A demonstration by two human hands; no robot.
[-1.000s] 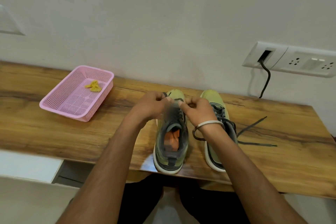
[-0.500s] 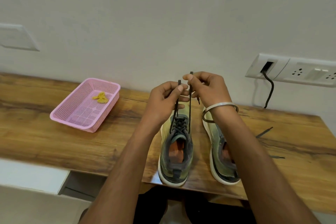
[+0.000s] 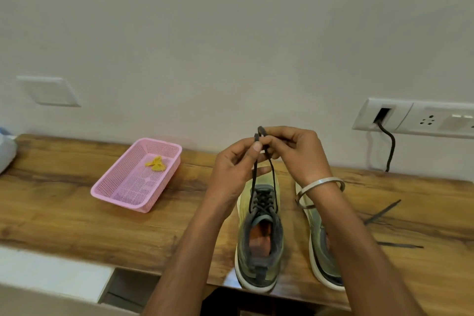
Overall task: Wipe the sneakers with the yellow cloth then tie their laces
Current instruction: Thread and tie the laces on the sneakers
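Soft even light, perhaps slightly blurred.

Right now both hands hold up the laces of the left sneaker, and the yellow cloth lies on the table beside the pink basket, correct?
Not quite. In the head view the yellow cloth lies inside the pink basket, not beside it. The left hand and right hand do hold up the left sneaker's laces.

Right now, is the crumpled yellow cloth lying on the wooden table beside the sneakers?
No, the crumpled yellow cloth lies inside the pink plastic mesh basket, well left of the two sneakers.
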